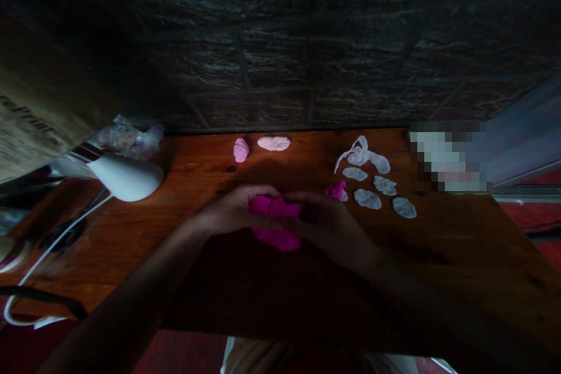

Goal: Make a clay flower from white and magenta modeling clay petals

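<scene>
Between my hands, above the wooden table (201, 169), is a flattened sheet of bright magenta modelling clay (278, 241). My left hand (236, 210) grips its left side, with the thumb across the front. On the other side my right hand (319, 225) pinches the same sheet, its fingers partly in shadow. Beyond them lie a light pink clay lump (241, 150) and a pale pink flattened piece (274, 143). To the right are several thin whitish flat pieces (367, 198). A small magenta bit (337, 189) sits on one of them.
At the left are a white rounded device (127, 175) with a white cable (65, 242), a crumpled plastic bag (131, 137) and a printed cardboard box (39, 117). A dark brick-patterned wall (280, 41) rises behind the table. A blurred-out pale object (451, 158) lies at the right.
</scene>
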Action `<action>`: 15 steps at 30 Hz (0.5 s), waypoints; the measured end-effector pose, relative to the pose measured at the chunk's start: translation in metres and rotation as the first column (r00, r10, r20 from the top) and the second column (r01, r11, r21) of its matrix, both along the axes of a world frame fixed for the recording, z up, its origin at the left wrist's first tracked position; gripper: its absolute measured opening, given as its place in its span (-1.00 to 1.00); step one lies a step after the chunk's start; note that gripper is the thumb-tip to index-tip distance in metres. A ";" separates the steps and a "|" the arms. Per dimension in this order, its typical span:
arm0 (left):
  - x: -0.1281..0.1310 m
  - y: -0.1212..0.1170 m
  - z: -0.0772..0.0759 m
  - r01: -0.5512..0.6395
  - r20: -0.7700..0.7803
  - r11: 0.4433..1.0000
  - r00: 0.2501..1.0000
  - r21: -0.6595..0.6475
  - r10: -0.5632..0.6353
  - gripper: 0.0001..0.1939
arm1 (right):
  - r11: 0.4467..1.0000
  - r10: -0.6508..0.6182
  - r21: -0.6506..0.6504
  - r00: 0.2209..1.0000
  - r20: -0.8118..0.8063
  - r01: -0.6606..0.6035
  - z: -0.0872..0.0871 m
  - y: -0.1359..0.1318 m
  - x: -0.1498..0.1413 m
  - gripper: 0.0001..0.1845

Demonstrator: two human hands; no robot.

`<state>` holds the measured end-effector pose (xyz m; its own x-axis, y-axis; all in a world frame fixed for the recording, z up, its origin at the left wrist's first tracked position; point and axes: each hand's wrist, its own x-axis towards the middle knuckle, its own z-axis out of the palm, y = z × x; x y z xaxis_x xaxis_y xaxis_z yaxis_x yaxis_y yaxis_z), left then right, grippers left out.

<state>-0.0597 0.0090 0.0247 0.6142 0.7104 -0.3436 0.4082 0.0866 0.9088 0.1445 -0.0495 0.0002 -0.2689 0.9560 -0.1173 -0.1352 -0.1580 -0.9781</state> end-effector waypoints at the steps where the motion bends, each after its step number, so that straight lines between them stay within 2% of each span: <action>1: 0.000 0.000 0.001 -0.001 0.001 1.000 1.000 -0.004 0.001 -0.69 | 1.000 0.019 -0.017 1.000 -0.013 -0.019 -0.001 0.000 -0.001 -0.61; 4: -0.004 0.002 0.006 0.010 0.031 0.999 0.999 -0.042 -0.009 -0.75 | 0.998 0.055 -0.032 0.996 -0.073 -0.058 0.000 -0.004 -0.006 -0.66; 6: -0.010 0.003 0.011 0.020 0.058 0.998 0.998 -0.065 -0.016 -0.82 | 0.999 0.047 0.023 0.994 -0.096 -0.045 0.003 -0.010 -0.012 -0.68; 8: -0.018 0.005 0.016 0.017 0.071 0.999 0.997 -0.042 -0.014 -0.89 | 0.987 0.025 0.158 0.998 -0.059 -0.016 0.009 -0.017 -0.015 -0.72; 9: -0.022 0.007 0.018 0.009 0.067 1.000 0.998 -0.026 -0.008 -0.89 | 0.966 0.022 0.258 1.000 0.004 -0.023 0.013 -0.020 -0.015 -0.74; 10: -0.027 0.009 0.019 -0.013 0.068 1.000 0.998 -0.007 0.014 -0.88 | 0.919 0.010 0.392 0.996 0.088 -0.043 0.018 -0.023 -0.013 -0.77; 11: -0.031 0.011 0.018 -0.063 0.078 0.998 0.995 0.012 0.062 -0.86 | 0.855 -0.003 0.513 0.990 0.143 -0.071 0.023 -0.026 -0.010 -0.79; 13: -0.039 0.018 0.014 -0.250 0.098 0.967 0.964 0.042 0.245 -0.82 | 0.744 0.013 0.653 0.981 0.193 -0.139 0.033 -0.032 -0.002 -0.80; 14: -0.042 0.021 0.012 -0.385 0.131 0.920 0.918 0.067 0.375 -0.78 | 0.717 0.031 0.679 0.980 0.195 -0.158 0.036 -0.034 0.001 -0.81; 15: -0.044 0.024 0.009 -0.463 0.130 0.883 0.883 0.081 0.451 -0.73 | 0.722 0.041 0.674 0.981 0.188 -0.159 0.038 -0.036 0.004 -0.81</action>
